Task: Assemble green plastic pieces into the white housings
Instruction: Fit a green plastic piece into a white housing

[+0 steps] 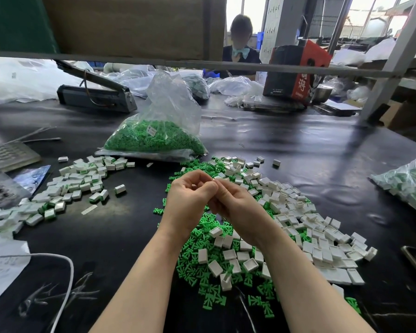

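My left hand [191,195] and my right hand [233,203] meet above the black table, fingers curled together round a small piece [213,180] that is almost wholly hidden; only a pale sliver shows between the fingertips. Below and to the right of my hands lies a mixed heap of loose green plastic pieces [211,289] and empty white housings [322,246]. To the left lies a pile of assembled housings with green inserts [79,186]. A clear bag of green pieces [154,138] stands behind my hands.
A heat sealer [96,97] sits at the back left, a keyboard [7,155] and papers [3,263] with a white cable [65,284] at the left edge. Another bag of parts [408,181] lies at right. A person [240,42] works across the table beside a red-black box [296,70].
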`<state>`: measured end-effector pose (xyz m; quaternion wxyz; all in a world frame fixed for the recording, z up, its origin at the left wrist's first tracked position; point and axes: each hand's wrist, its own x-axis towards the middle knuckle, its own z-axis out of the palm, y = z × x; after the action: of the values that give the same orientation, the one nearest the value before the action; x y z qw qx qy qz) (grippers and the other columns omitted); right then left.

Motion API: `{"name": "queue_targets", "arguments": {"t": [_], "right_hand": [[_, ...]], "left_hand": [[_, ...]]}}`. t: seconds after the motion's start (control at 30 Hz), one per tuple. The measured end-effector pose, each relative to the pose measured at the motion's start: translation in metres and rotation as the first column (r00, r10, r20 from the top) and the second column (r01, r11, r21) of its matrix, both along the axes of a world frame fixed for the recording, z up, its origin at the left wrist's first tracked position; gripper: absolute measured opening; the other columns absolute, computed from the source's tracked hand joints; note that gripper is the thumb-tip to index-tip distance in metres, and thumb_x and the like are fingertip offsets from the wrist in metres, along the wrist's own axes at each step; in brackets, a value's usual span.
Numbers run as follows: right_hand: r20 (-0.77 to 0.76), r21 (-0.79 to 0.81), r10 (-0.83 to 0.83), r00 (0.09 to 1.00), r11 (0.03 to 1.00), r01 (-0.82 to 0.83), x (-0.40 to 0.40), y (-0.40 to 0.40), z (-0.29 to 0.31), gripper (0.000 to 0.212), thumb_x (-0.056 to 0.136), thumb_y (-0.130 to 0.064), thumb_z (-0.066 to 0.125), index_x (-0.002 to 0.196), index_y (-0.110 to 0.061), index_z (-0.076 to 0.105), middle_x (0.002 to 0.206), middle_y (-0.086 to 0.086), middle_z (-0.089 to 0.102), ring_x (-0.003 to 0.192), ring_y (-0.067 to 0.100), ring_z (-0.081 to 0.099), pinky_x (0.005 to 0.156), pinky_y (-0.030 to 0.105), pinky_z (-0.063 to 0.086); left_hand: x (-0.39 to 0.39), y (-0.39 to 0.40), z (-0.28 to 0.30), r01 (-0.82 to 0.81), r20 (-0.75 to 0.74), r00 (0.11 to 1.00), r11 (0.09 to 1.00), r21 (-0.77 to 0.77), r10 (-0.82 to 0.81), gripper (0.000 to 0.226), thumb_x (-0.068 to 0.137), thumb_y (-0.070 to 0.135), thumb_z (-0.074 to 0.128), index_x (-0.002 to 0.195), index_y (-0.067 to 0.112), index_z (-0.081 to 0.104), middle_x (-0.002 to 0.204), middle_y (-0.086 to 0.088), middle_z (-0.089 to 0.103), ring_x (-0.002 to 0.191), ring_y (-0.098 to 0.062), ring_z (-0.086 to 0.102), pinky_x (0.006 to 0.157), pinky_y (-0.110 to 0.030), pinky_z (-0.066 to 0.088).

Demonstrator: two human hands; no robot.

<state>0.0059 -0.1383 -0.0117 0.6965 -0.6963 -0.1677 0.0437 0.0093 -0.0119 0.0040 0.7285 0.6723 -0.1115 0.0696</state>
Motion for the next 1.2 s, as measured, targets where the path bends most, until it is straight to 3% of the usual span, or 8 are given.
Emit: {"name": "queue_targets", "arguments": {"t": [0.17, 0.33, 0.53, 0.73, 0.9, 1.2], "right_hand": [[-0.023, 0.024, 0.028, 0.999, 0.999, -0.027, 0.002, -0.001, -0.0029, 0.034, 0.098, -0.043, 0.048, 0.104, -0.016, 0.069, 0.068, -0.006, 0.054, 0.066, 0.016, 0.042, 0.056, 0.033, 0.03], [-0.094, 0.045, 0.059, 0.994, 0.997, -0.055, 0.0049, 0.0013, -0.0064, 0.056, 0.096, -0.049, 0.043, 0.113, 0.002, 0.06, 0.063, -0.004, 0.051, 0.06, 0.013, 0.039, 0.055, 0.031, 0.025], [-0.103, 0.087, 0.033, 0.994, 0.996, -0.024, 0.005, -0.0028, -0.0079, 0.046, 0.092, -0.048, 0.051, 0.111, -0.009, 0.068, 0.062, -0.004, 0.05, 0.058, 0.01, 0.043, 0.056, 0.032, 0.027], [-0.074, 0.084, 0.0, 0.997, 0.996, 0.006, 0.0055, -0.0045, -0.0058, 0.043, 0.089, -0.048, 0.055, 0.104, -0.011, 0.07, 0.065, 0.003, 0.05, 0.062, 0.019, 0.042, 0.056, 0.035, 0.03], [-0.041, 0.07, -0.012, 0.999, 0.997, 0.014, 0.0051, -0.0032, -0.0047, 0.034, 0.089, -0.049, 0.056, 0.1, -0.022, 0.074, 0.081, 0.012, 0.048, 0.074, 0.029, 0.038, 0.055, 0.037, 0.032], [-0.018, -0.002, -0.026, 1.0, 1.0, 0.026, 0.0045, -0.0039, -0.0039, 0.042, 0.095, -0.041, 0.051, 0.11, -0.006, 0.066, 0.083, 0.013, 0.048, 0.074, 0.03, 0.038, 0.057, 0.038, 0.031]], "left_hand": [[-0.0013, 0.0004, -0.0001, 0.005, -0.013, 1.0, 1.0, 0.0, -0.005, 0.019, 0.07, 0.013, 0.058, 0.074, -0.006, 0.058, 0.055, -0.021, 0.054, 0.047, -0.028, 0.055, 0.048, -0.032, 0.048], [-0.0011, 0.0016, -0.0006, -0.002, -0.027, 1.0, 1.0, 0.007, 0.002, 0.01, 0.084, -0.003, 0.057, 0.075, -0.008, 0.058, 0.051, -0.016, 0.053, 0.042, -0.025, 0.052, 0.044, -0.028, 0.047], [-0.0021, -0.0013, -0.0003, 0.013, -0.022, 1.0, 1.0, 0.023, -0.013, 0.009, 0.086, -0.007, 0.055, 0.078, -0.009, 0.058, 0.054, -0.022, 0.056, 0.044, -0.03, 0.056, 0.045, -0.03, 0.049], [-0.003, -0.0031, 0.001, 0.007, -0.035, 0.999, 1.0, 0.014, -0.006, 0.009, 0.087, -0.006, 0.055, 0.082, -0.014, 0.056, 0.062, -0.024, 0.056, 0.054, -0.033, 0.056, 0.053, -0.033, 0.052], [-0.0047, -0.0033, 0.0024, 0.004, -0.022, 1.0, 1.0, -0.005, -0.004, 0.014, 0.082, 0.001, 0.059, 0.081, -0.013, 0.056, 0.06, -0.021, 0.057, 0.054, -0.031, 0.058, 0.055, -0.034, 0.053], [-0.0029, -0.0017, 0.0005, 0.023, -0.018, 1.0, 1.0, 0.001, -0.023, 0.025, 0.07, 0.013, 0.057, 0.079, -0.01, 0.055, 0.055, -0.021, 0.059, 0.048, -0.031, 0.06, 0.053, -0.029, 0.051]]}}
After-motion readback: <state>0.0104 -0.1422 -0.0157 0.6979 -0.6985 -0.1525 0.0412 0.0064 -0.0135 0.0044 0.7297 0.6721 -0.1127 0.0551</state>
